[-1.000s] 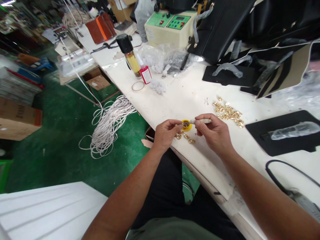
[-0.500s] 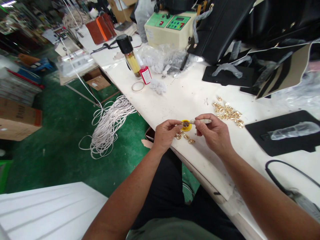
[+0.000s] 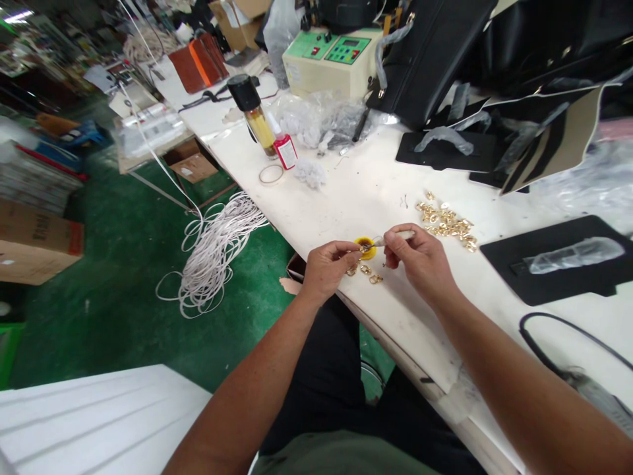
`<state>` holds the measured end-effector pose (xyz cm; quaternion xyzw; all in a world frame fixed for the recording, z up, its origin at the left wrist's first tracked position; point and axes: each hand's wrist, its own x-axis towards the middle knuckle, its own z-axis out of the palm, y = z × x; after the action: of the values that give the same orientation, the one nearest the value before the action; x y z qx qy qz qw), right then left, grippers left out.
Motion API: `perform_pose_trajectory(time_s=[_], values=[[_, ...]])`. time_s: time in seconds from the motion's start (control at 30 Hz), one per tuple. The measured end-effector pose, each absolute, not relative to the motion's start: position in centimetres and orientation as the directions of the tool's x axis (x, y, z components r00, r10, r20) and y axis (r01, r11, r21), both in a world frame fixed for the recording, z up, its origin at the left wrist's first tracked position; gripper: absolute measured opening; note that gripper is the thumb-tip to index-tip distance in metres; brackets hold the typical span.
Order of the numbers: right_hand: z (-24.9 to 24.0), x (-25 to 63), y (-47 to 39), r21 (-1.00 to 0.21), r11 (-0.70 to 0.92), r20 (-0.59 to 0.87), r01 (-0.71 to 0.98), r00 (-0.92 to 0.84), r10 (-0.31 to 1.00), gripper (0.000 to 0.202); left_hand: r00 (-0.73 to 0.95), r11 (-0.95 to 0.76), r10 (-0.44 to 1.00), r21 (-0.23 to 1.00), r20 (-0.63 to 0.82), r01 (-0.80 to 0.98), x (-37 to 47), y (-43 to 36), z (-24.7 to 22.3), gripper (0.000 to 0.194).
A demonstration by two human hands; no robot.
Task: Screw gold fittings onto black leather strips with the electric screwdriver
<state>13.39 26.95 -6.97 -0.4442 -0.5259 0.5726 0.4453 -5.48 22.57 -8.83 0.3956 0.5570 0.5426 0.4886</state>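
Between thumb and index finger my left hand (image 3: 327, 265) pinches a small gold metal fitting (image 3: 362, 249), partly covered by the fingertips. My right hand (image 3: 416, 256) is closed around a screwdriver (image 3: 406, 234) with a pale handle; its thin shaft points left at the fitting. Just behind the fingertips stands a small round yellow container (image 3: 364, 241) with dark contents too small to make out. A few gold fittings (image 3: 376, 279) lie on the white table in front of it. Beyond my right hand is a loose pile of gold fittings (image 3: 448, 221).
On the white table (image 3: 346, 191) stand a red bottle (image 3: 285, 152), a black-capped bottle (image 3: 257, 119) and a control box (image 3: 329, 69). Black panels (image 3: 558, 260) lie to the right, black bags (image 3: 435, 59) behind. White cord (image 3: 217, 251) is coiled on the green floor.
My right hand has brought the screwdriver left and lower, so its tip now meets the fitting in my left hand. The view has shifted slightly.
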Motion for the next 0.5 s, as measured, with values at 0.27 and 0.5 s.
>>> perform_pose_trajectory(time_s=[0.27,0.5], values=[[-7.2,14.0,28.0,-0.973,-0.005,0.022,-0.231,-0.118,0.993,0.031,-0.334,0.117,0.941,0.975,-0.048,0.188,-5.6,21.1,-7.5,0.019],[-8.6,15.5,30.1,-0.931,-0.032,-0.04,-0.363,0.014,0.999,0.031,0.035,-0.277,0.928,0.624,0.371,0.731,-4.7,18.2,-8.6,0.011]])
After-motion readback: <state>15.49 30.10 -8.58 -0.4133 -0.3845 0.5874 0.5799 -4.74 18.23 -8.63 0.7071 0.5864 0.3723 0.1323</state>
